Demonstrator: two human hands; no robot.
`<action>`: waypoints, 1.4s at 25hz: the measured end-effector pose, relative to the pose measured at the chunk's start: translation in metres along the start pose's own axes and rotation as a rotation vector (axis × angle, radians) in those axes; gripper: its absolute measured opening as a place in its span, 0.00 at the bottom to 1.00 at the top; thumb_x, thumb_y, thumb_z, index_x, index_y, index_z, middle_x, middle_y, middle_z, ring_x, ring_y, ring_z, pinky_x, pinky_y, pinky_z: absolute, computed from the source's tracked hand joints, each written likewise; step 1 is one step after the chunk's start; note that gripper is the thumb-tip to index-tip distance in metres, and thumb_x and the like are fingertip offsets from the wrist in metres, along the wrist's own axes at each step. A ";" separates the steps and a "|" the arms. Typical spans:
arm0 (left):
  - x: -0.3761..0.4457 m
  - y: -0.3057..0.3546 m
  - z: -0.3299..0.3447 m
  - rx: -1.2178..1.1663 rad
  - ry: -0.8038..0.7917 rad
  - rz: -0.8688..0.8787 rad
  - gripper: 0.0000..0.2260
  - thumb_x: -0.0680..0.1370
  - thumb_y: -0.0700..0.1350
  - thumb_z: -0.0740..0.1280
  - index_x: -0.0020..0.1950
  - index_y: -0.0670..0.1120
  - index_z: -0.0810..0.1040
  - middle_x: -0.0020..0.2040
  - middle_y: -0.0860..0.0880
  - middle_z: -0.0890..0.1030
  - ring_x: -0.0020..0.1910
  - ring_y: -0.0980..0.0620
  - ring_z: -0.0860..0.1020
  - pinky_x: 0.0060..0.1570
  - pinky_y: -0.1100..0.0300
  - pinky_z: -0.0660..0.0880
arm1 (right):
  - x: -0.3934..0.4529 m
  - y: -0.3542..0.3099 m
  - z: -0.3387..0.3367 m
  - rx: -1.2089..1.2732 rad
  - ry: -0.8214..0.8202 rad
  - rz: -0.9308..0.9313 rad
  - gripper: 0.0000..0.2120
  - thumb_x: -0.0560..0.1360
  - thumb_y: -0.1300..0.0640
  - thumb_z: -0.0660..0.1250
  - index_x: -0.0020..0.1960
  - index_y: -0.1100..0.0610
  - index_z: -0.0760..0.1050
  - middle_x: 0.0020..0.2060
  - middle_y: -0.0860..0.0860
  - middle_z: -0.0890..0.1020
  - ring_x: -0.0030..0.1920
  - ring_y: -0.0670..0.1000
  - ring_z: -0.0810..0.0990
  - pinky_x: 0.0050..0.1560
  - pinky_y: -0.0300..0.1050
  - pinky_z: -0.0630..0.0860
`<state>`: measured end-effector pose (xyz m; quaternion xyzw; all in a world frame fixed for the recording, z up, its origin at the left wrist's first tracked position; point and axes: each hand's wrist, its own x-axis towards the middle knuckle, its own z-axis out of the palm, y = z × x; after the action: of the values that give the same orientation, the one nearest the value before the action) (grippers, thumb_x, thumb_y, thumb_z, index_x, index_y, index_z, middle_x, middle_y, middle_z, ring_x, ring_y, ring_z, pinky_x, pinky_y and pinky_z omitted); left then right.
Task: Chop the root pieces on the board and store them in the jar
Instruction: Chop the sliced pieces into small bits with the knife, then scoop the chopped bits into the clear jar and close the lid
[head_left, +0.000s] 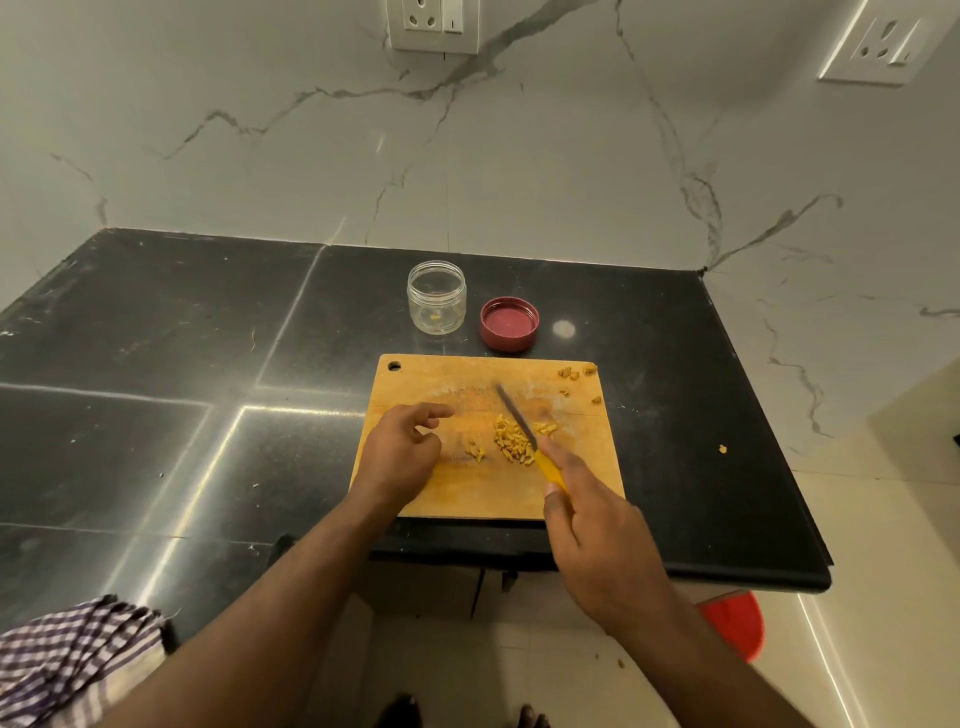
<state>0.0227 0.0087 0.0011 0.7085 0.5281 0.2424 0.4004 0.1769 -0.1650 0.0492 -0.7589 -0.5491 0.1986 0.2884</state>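
A wooden cutting board (447, 483) lies on the black counter. A heap of chopped yellow root pieces (511, 441) sits at its middle, a smaller clump (475, 451) to the left, and a few bits (574, 373) at the far right corner. My right hand (597, 540) grips a yellow-handled knife (519, 423), its blade resting across the heap. My left hand (402, 452) hovers over the board's left side, fingers loosely curled and holding nothing. Behind the board stand a clear jar (436, 297), open, and its red lid (509, 324) lying upside down.
One stray yellow piece (722, 449) lies on the counter (156, 338) right of the board. A marble wall with sockets (434, 23) backs the counter. A checked cloth (67, 660) is at lower left, a red object (737, 623) on the floor below the counter edge.
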 end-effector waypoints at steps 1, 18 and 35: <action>-0.003 0.002 -0.001 0.015 0.005 0.055 0.18 0.79 0.36 0.65 0.63 0.56 0.81 0.57 0.54 0.76 0.48 0.57 0.76 0.44 0.69 0.71 | 0.001 0.001 0.004 -0.003 -0.039 0.042 0.21 0.82 0.52 0.56 0.75 0.43 0.62 0.38 0.42 0.76 0.31 0.43 0.73 0.30 0.38 0.67; 0.010 -0.020 -0.006 0.403 -0.049 0.302 0.27 0.81 0.47 0.65 0.78 0.62 0.63 0.64 0.56 0.74 0.62 0.54 0.72 0.63 0.51 0.73 | 0.003 -0.004 0.019 0.451 0.038 0.311 0.17 0.81 0.57 0.59 0.63 0.37 0.73 0.42 0.38 0.75 0.38 0.39 0.71 0.38 0.34 0.67; 0.039 -0.057 -0.064 0.213 0.047 0.147 0.19 0.79 0.38 0.64 0.66 0.55 0.81 0.57 0.52 0.81 0.59 0.50 0.76 0.59 0.50 0.76 | 0.062 -0.078 0.120 -0.584 -0.194 0.044 0.27 0.83 0.51 0.50 0.79 0.47 0.45 0.71 0.58 0.60 0.56 0.59 0.75 0.51 0.54 0.75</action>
<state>-0.0454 0.0722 -0.0124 0.7779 0.5068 0.2302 0.2915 0.0667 -0.0616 0.0105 -0.7989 -0.5913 0.1101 0.0001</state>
